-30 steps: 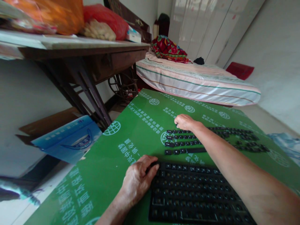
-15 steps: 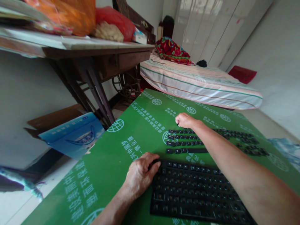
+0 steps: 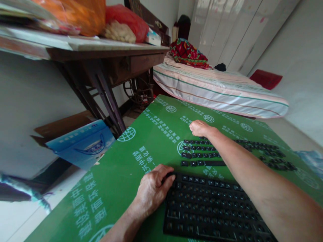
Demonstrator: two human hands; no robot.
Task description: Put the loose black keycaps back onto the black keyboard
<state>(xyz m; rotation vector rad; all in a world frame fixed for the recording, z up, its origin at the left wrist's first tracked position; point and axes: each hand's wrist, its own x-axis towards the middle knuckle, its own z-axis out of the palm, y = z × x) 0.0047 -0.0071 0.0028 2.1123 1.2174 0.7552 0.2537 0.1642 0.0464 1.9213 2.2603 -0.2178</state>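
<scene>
A black keyboard (image 3: 214, 208) lies on the green table at the lower right. Only its top row shows keycaps; bare key sockets fill the rows below. My left hand (image 3: 153, 186) is closed on the keyboard's upper left corner, thumb and fingers pinching the edge. Beyond the keyboard, loose black keycaps (image 3: 199, 148) lie in several rows, partly behind my right forearm. My right hand (image 3: 199, 127) is closed just past the farthest row, fingertips curled down near the table. Whatever is in those fingers, if anything, is hidden.
The green table (image 3: 121, 181) has printed white lettering. More keycaps (image 3: 275, 156) are heaped on the right. A sewing-machine table (image 3: 111, 55) holding bags stands at the left, above a blue carton (image 3: 83, 144). A bed (image 3: 214, 84) adjoins the far end.
The view has shifted slightly, moving the scene rightwards. My right hand has edged a little away from me; a dark bit seen under its fingers no longer shows. My left hand stays on the keyboard.
</scene>
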